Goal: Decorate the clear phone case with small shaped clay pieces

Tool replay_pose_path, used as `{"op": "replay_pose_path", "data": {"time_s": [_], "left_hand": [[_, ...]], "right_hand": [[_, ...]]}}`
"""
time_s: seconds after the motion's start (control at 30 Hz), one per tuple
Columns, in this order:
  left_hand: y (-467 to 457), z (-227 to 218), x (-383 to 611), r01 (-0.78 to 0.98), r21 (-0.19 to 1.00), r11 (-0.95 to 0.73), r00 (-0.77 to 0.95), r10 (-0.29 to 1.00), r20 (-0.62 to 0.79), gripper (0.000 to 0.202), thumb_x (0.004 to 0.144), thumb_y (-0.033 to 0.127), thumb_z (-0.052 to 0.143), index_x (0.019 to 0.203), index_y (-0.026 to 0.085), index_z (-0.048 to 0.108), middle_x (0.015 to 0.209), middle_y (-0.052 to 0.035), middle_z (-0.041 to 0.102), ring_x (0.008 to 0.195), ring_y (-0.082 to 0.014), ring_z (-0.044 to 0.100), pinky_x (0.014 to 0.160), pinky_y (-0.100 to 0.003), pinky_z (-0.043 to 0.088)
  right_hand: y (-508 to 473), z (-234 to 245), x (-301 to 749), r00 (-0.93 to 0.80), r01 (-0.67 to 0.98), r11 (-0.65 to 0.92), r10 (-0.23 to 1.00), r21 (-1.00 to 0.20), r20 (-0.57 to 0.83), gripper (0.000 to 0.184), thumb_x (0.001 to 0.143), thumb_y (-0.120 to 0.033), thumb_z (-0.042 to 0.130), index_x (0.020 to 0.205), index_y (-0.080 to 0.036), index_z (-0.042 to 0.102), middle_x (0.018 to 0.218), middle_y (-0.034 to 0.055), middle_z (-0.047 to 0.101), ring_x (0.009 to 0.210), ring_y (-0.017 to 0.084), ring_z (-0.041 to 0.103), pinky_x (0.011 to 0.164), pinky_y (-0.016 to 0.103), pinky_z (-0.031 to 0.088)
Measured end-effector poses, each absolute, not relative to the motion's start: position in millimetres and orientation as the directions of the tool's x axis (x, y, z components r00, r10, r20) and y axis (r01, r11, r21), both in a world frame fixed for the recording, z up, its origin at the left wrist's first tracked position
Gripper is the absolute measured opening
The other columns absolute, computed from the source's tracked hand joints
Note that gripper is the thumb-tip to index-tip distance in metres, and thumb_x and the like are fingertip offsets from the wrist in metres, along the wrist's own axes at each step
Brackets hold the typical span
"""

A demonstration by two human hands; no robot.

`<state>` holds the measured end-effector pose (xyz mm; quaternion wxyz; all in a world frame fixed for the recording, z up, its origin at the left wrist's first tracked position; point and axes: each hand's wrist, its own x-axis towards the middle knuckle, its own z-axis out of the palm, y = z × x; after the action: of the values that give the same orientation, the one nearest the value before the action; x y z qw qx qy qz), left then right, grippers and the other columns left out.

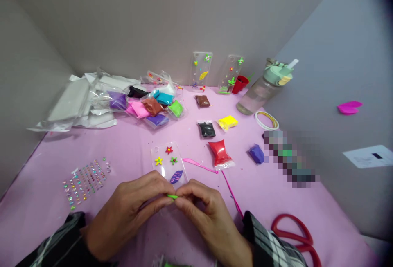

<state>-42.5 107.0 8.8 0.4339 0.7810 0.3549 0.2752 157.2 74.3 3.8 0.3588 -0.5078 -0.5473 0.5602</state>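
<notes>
My left hand (129, 214) and my right hand (208, 218) meet near the front of the pink table (129, 148), fingertips pinched together on a small piece of green clay (172, 196). Just beyond my fingers lies a clear phone case (168, 164) with small clay flowers and a purple leaf stuck on it. A thin pink clay tool (199, 165) lies to its right, and a second pink stick (231, 193) runs toward my right sleeve.
Clay packets lie about: red (220, 153), black (206, 129), yellow (227, 122), purple (256, 153), brown (202, 101), plus a bagged pile (153, 105). Gem sticker sheet (86, 179) front left. Red scissors (296, 234) front right. Water bottle (264, 87), tape ring (266, 120), decorated cases (201, 68) against the wall.
</notes>
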Motion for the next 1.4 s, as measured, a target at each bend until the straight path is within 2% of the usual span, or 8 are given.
{"op": "replay_pose_path", "data": {"time_s": [0.1, 0.23, 0.4, 0.7, 0.87, 1.0, 1.2, 1.4], "left_hand": [[106, 9, -42, 0.323, 0.869, -0.374, 0.583, 0.802, 0.128, 0.015, 0.097, 0.023, 0.059, 0.11, 0.029, 0.062, 0.098, 0.0035, 0.07, 0.091, -0.0111, 0.067, 0.08, -0.017, 0.049], [104, 9, -41, 0.313, 0.874, -0.37, 0.594, 0.795, 0.124, 0.014, 0.099, 0.02, 0.052, 0.103, 0.027, 0.064, 0.092, 0.0024, 0.069, 0.086, -0.0123, 0.067, 0.076, -0.019, 0.05], [103, 9, -41, 0.347, 0.866, -0.359, 0.572, 0.813, 0.108, 0.015, 0.097, 0.022, 0.058, 0.109, 0.028, 0.064, 0.097, 0.0007, 0.071, 0.09, -0.0151, 0.068, 0.078, -0.022, 0.052], [103, 13, -43, 0.312, 0.87, -0.381, 0.599, 0.79, 0.131, 0.018, 0.099, 0.018, 0.051, 0.103, 0.027, 0.066, 0.094, 0.0001, 0.07, 0.088, -0.0132, 0.067, 0.077, -0.02, 0.051], [103, 11, -42, 0.305, 0.873, -0.38, 0.592, 0.794, 0.14, 0.018, 0.098, 0.017, 0.052, 0.105, 0.028, 0.065, 0.094, 0.0018, 0.069, 0.087, -0.0116, 0.067, 0.076, -0.019, 0.05], [103, 12, -40, 0.316, 0.864, -0.392, 0.58, 0.801, 0.151, 0.015, 0.098, 0.019, 0.055, 0.103, 0.027, 0.066, 0.091, 0.0016, 0.07, 0.084, -0.0122, 0.067, 0.073, -0.019, 0.051], [102, 11, -41, 0.309, 0.873, -0.377, 0.602, 0.788, 0.127, 0.02, 0.098, 0.019, 0.054, 0.108, 0.031, 0.066, 0.093, 0.003, 0.071, 0.086, -0.0123, 0.068, 0.075, -0.018, 0.052], [101, 1, -47, 0.355, 0.855, -0.379, 0.601, 0.792, 0.102, 0.027, 0.097, 0.021, 0.053, 0.117, 0.037, 0.064, 0.1, 0.0035, 0.071, 0.092, -0.0141, 0.068, 0.08, -0.018, 0.053]], "right_hand": [[75, 5, 158, -0.246, 0.143, -0.116, 0.958, -0.983, -0.149, 0.021, 0.093, -0.032, 0.06, 0.083, -0.018, 0.071, 0.077, 0.0005, 0.062, 0.072, 0.012, 0.054, 0.067, 0.024, 0.042], [75, 9, 159, -0.266, 0.156, -0.091, 0.955, -0.984, -0.131, 0.028, 0.097, -0.035, 0.055, 0.081, -0.017, 0.07, 0.076, 0.0005, 0.06, 0.073, 0.012, 0.053, 0.067, 0.024, 0.042], [74, 8, 158, -0.236, 0.123, -0.17, 0.952, -0.978, -0.195, 0.016, 0.089, -0.032, 0.066, 0.084, -0.018, 0.071, 0.077, -0.0001, 0.061, 0.069, 0.012, 0.05, 0.063, 0.024, 0.039], [75, 4, 155, -0.208, 0.064, -0.227, 0.949, -0.972, -0.235, 0.013, 0.083, -0.03, 0.071, 0.081, -0.018, 0.068, 0.064, -0.005, 0.047, 0.059, 0.009, 0.038, 0.054, 0.022, 0.032], [76, 10, 158, -0.236, 0.097, -0.18, 0.951, -0.979, -0.198, 0.02, 0.091, -0.033, 0.063, 0.081, -0.017, 0.069, 0.074, -0.0005, 0.058, 0.07, 0.012, 0.049, 0.064, 0.024, 0.039], [77, 13, 159, -0.276, 0.105, -0.147, 0.946, -0.983, -0.171, 0.03, 0.096, -0.037, 0.055, 0.08, -0.016, 0.069, 0.076, 0.0008, 0.058, 0.073, 0.012, 0.051, 0.067, 0.025, 0.041], [74, 5, 155, -0.228, 0.053, -0.235, 0.943, -0.97, -0.241, 0.017, 0.087, -0.034, 0.067, 0.084, -0.017, 0.07, 0.069, -0.0029, 0.054, 0.064, 0.01, 0.044, 0.059, 0.023, 0.036], [75, 8, 154, -0.235, -0.052, -0.275, 0.938, -0.96, -0.256, 0.021, 0.084, -0.037, 0.071, 0.083, -0.016, 0.069, 0.065, -0.0052, 0.047, 0.06, 0.008, 0.039, 0.056, 0.022, 0.032]]}}
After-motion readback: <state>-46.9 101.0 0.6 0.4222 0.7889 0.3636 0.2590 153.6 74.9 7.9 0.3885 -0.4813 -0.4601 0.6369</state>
